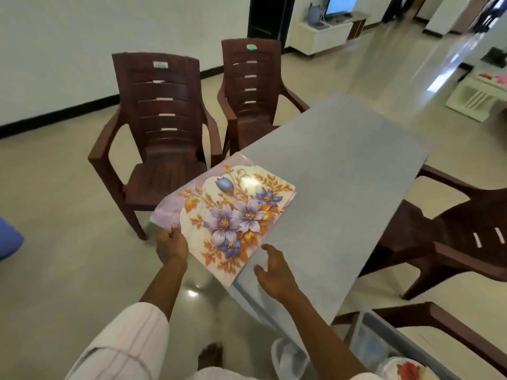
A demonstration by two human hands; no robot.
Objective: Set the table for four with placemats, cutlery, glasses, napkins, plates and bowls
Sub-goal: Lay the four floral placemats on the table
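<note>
Left hand (171, 246) pinches the floral placemat (230, 215) at its near-left edge, thumb on top and fingers underneath. Right hand (274, 272) has its fingers spread and loose and holds nothing, hovering over the table just beside the mat's near corner. The mat sits skewed across the left edge of the grey table (343, 165): the far-right part is over the top and the near-left part hangs off over the floor. Can't tell if it's resting on the top or just above it. A lilac edge shows under the floral face, so it could be a stack of mats, not sure. The rest of the tabletop in view has no setting on it, so my read is we're at the very start, on the first mat. To do this step well, bring the right hand onto the near-right edge and rotate the mat square to the table edge. Then slide it fully onto the top in front of the nearer brown plastic chair (162, 127), with no overhang. If it is a stack, peel off only the top one and keep the rest gripped. Leave room along that side for a second setting by the farther chair (251, 86). The clear bin (370, 344) at near right holds a patterned plate (406, 368), the rest of its contents unclear.
</note>
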